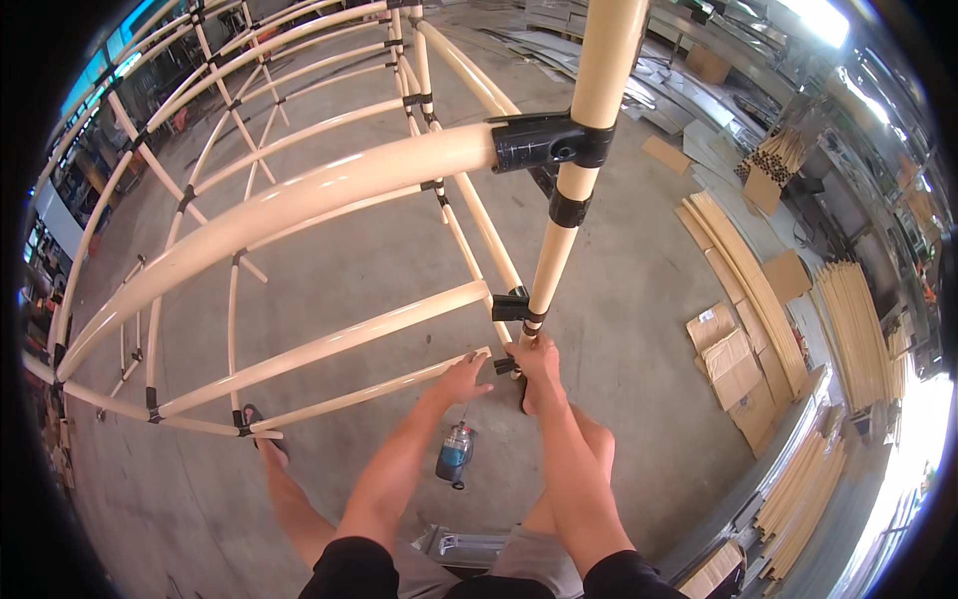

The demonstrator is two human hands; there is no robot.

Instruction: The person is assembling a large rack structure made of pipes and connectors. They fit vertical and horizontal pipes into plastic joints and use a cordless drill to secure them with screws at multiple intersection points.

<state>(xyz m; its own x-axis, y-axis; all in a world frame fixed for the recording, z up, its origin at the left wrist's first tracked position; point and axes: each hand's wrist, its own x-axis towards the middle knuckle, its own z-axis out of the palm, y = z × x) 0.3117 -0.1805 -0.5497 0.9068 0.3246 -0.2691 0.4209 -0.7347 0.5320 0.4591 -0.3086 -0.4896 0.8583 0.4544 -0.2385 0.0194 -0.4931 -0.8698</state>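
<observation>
At the unclenched left hand (465,377), the rail (369,387) is best being aligned, the post (552,262) gripped by the right hand (540,361).

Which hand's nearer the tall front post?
Right. Right hand is at the lower part of the post, just below a black joint; left hand is left of it, at the low rail.
</observation>
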